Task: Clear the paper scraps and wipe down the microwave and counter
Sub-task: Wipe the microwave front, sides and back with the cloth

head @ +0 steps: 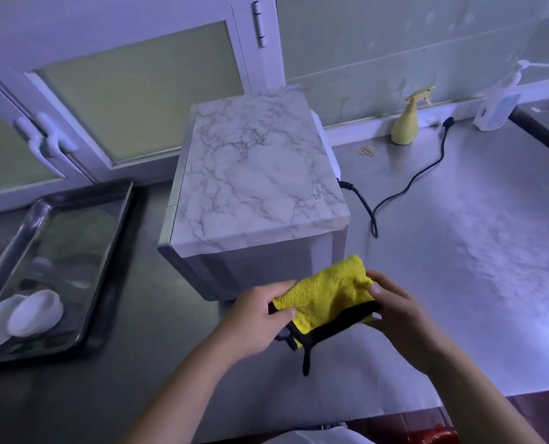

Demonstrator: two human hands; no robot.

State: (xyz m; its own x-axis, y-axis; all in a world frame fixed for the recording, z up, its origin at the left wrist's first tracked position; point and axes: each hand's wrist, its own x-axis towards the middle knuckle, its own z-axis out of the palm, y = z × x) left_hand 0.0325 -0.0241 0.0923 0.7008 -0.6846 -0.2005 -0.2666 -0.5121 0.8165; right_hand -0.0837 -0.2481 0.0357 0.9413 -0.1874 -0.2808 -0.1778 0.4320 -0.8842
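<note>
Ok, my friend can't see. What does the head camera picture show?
The left hand and right hand hold a yellow cloth in front of a marble-patterned microwave on a steel counter. A metal tray with white dishes sits left; a yellow spray bottle stands far right.

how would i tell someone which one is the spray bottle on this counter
Start at the marble-topped microwave on the steel counter and look right along the back wall. The spray bottle stands upright there, just left of the black plug. It is opaque pale yellow with a trigger head, unlike the clear pump bottle farther right.
</note>
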